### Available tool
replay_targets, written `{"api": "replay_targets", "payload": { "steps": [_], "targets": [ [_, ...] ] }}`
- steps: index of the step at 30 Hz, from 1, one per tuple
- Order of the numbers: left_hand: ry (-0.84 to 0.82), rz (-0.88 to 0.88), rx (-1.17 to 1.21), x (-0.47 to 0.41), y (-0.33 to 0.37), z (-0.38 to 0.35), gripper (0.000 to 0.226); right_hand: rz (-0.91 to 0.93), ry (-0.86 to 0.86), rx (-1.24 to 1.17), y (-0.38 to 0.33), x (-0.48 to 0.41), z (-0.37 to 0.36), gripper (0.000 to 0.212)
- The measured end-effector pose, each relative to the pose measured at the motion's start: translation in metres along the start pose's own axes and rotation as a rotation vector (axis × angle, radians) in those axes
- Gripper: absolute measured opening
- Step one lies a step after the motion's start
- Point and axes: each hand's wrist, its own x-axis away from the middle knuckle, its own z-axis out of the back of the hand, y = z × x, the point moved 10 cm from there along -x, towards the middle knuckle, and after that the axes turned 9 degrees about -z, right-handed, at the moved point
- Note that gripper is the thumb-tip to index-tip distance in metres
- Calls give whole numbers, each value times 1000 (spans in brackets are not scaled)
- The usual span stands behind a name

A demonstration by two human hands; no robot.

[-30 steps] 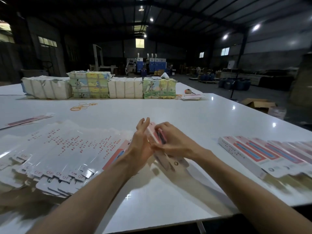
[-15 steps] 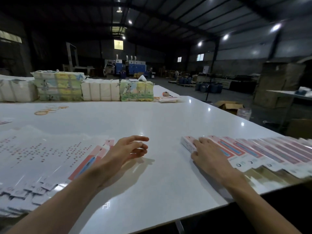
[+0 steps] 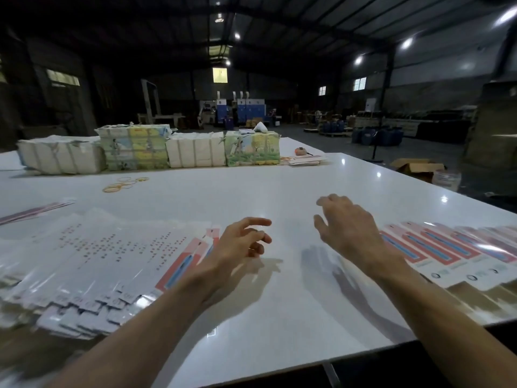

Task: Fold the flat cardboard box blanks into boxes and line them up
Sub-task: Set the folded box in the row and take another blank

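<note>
The flat box blanks (image 3: 98, 261) lie in a fanned, overlapping pile on my left, near the front edge of the white table (image 3: 279, 189). Most show a pale side with small red print, and the one at the right edge of the pile shows a pink and blue face. On my right the folded boxes (image 3: 447, 250) lie side by side in a row that runs off toward the right edge of the view, pink with blue stripes, their near ends close to the table's edge.

My left hand (image 3: 237, 245) hangs over bare table just beside the pile, fingers loosely curled and holding nothing. My right hand (image 3: 347, 225) is above the table just left of the row's first box, palm down, fingers relaxed and apart, also empty. Both cast shadows on the tabletop between the pile and the row.

Farther out, a few rubber bands (image 3: 123, 184) lie loose on the table, and a thin strip of more blanks (image 3: 36, 211) sits at the left edge. Along the far side stands a line of wrapped bundles (image 3: 195, 149), some white, some printed, with a small stack of cards (image 3: 305, 161) beside them. Beyond the table an open brown carton (image 3: 416, 168) sits on the floor of the dim hall.
</note>
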Motion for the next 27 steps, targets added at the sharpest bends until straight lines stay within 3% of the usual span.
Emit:
{"api": "replay_targets", "payload": {
  "steps": [6,10,13,16,19,22,27],
  "targets": [
    [157,-165,-313,-4,21,28,23,140,33,-115,-96,-24,-38,15],
    [174,-191,-724,2,23,30,22,106,-15,-178,-94,-21,-77,17],
    [172,-172,-819,1,34,35,24,85,-37,-245,-82,-26,-89,20],
    [88,-55,-1073,-4,46,50,39,92,-30,-305,-77,-27,-91,23],
    [-73,256,-1345,4,46,76,77,100,-37,-373,-78,-27,-92,27],
    [-85,463,-1495,20,57,108,105,69,-65,-421,-75,-30,-95,27],
    [-87,538,-1497,33,51,131,70,71,-70,-465,-77,-29,-94,23]
  ]
}}
